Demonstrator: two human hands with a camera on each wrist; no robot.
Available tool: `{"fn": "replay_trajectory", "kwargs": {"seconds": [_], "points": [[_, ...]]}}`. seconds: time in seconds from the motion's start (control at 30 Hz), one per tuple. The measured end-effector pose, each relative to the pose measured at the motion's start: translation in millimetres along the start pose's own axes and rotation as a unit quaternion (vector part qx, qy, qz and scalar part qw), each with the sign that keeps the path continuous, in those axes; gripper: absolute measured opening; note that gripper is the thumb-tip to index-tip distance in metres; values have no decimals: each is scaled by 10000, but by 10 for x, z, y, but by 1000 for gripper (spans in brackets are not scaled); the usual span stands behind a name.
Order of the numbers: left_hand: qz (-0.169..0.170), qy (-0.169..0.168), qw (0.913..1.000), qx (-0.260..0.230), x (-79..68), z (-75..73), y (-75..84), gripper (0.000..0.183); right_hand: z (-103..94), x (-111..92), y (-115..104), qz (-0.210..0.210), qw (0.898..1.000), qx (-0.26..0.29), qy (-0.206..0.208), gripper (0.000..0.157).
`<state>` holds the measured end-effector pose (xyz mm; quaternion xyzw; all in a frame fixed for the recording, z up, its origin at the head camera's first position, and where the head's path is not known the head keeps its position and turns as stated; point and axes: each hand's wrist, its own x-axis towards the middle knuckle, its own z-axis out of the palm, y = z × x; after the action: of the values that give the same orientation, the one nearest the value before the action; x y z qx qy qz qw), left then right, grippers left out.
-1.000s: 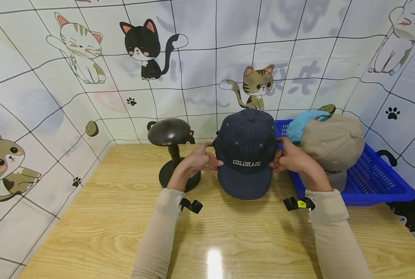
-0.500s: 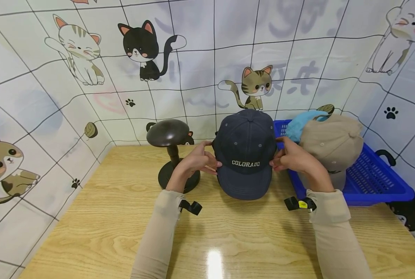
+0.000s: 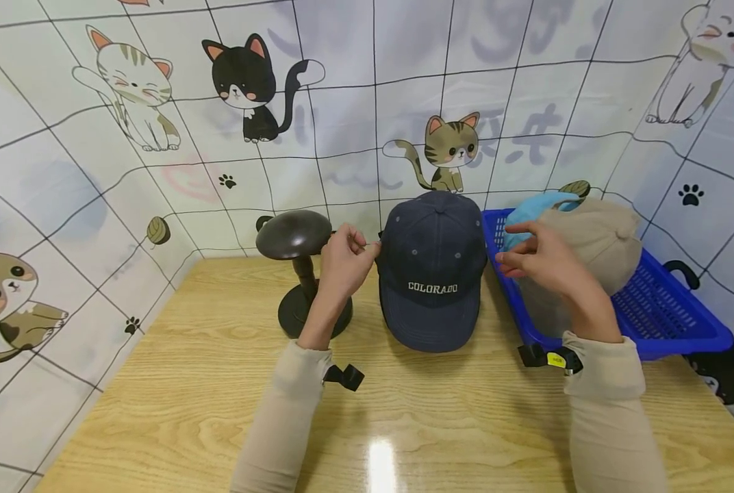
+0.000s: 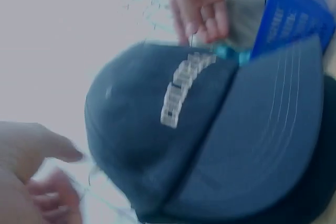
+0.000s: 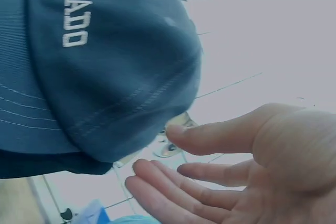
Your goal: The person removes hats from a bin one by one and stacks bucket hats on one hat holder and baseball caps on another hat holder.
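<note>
A navy baseball cap [image 3: 435, 274] lettered COLORADO stands upright at the middle of the table's back, brim toward me; whatever bears it is hidden underneath. Left of the crown is my left hand [image 3: 345, 260], fingers loosely bent and holding nothing; a small gap parts it from the cap in the left wrist view. On the other side my right hand [image 5: 231, 166] is spread, thumb and fingers apart, clear of the cap. Seen from the head, that hand overlaps the beige cap [image 3: 595, 239] in the basket.
A dark mushroom-shaped hat stand [image 3: 296, 236] with a round base is at the left, close behind my left hand. The blue plastic basket [image 3: 681, 349] at the right holds the beige cap and a light-blue cap [image 3: 536, 209]. A cat-printed wall sheet closes off the back.
Both hands have let go of the navy cap's sides and moved up and outward, the left toward the stand and the right over the basket. The cap stays in place.
</note>
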<state>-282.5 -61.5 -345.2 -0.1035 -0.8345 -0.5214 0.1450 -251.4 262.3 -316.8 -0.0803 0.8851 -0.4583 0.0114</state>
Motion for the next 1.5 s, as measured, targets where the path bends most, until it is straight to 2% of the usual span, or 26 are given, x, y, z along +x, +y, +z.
{"fn": "replay_trajectory", "kwargs": {"seconds": [0.07, 0.1, 0.13, 0.2, 0.27, 0.4, 0.5, 0.63, 0.73, 0.87, 1.0, 1.1, 1.3, 1.4, 1.5], "points": [[531, 623, 9966, -51, -44, 31, 104, 30, -51, -50, -29, -177, 9994, -49, 286, 63], [738, 803, 9939, -142, -68, 49, 155, 34, -74, -76, -45, -238, 9988, -66, 429, 60], [889, 876, 9918, -281, -96, 69, 203, 36, -100, -104, -59, -297, 9979, -62, 577, 58], [1114, 744, 9895, -542, -150, 118, 289, 37, -157, -163, -77, -418, 9949, -65, 920, 51], [1249, 403, 9890, -685, -209, 178, 371, 34, -216, -219, -80, -460, 9910, 36, 1259, 45], [1313, -663, 9855, -841, -337, 333, 495, 28, -314, -327, -35, -448, 9766, 316, 2080, 34], [1158, -1493, 9776, -931, -432, 454, 563, 25, -378, -407, 5, -339, 9598, 517, 2738, 23], [955, -2223, 9653, -981, -522, 615, 603, 20, -495, -502, 42, 46, 9418, 666, 3295, 16], [833, -2533, 9579, -1061, -570, 751, 598, 15, -580, -556, 86, 470, 9422, 129, 3316, 23], [608, -2817, 9471, -1412, -632, 964, 573, 11, -656, -598, 165, 914, 9479, -897, 2918, 54], [346, -2985, 9378, -1741, -676, 1164, 566, 11, -695, -593, 209, 1205, 9477, -1119, 2736, 69], [172, -3070, 9393, -1521, -696, 1295, 573, 23, -701, -576, 219, 1345, 9439, -1070, 2820, 69], [-65, -3245, 9437, -639, -725, 1564, 573, 52, -697, -562, 234, 1451, 9400, -1038, 2908, 67], [-158, -3340, 9414, -436, -739, 1673, 562, 61, -708, -563, 242, 1527, 9364, -1038, 2984, 63], [-231, -3515, 9355, -281, -756, 1750, 523, 71, -710, -572, 254, 1673, 9327, -1046, 3020, 64]]}}
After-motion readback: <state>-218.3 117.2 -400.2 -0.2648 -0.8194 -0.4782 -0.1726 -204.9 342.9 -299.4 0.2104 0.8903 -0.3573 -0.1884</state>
